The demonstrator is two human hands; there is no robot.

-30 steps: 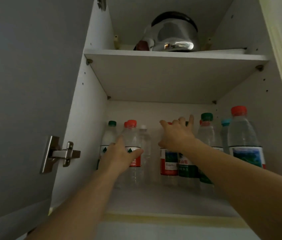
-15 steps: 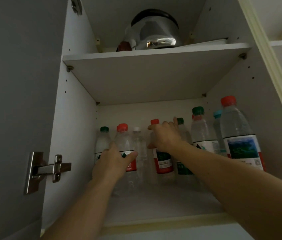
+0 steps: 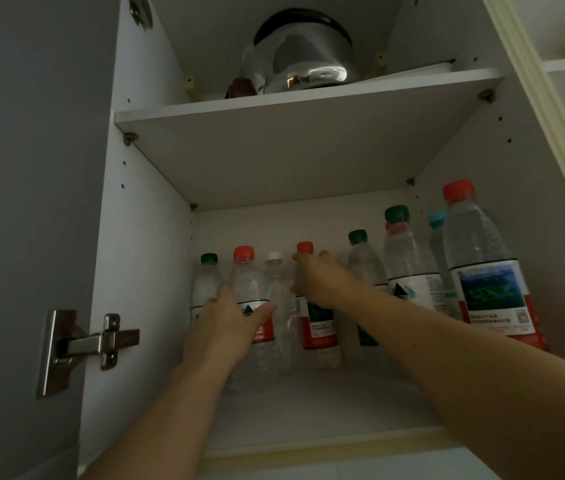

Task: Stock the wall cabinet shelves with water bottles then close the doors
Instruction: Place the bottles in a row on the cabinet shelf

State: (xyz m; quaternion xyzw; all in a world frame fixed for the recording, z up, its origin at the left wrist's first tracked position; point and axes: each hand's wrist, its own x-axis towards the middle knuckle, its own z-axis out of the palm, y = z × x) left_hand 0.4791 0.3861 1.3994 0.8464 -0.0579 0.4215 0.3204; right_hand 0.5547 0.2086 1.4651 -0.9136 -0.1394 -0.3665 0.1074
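Several water bottles stand in a row at the back of the lower shelf of an open wall cabinet. My left hand grips a red-capped bottle near the left end, thumb and fingers around its label. My right hand holds the upper part of another red-capped bottle in the middle. A clear white-capped bottle stands between them. A green-capped bottle is at the far left. A large red-capped bottle stands nearest on the right.
The grey cabinet door stands open on the left, its metal hinge sticking out. A shiny steel kettle sits on the upper shelf. The front half of the lower shelf is bare. A cream frame borders the right.
My right hand has come down from the bottle tops and closed on the middle red-capped bottle's neck. The left hand stays on its bottle. The view shifted so the cabinet sits lower and to the right.
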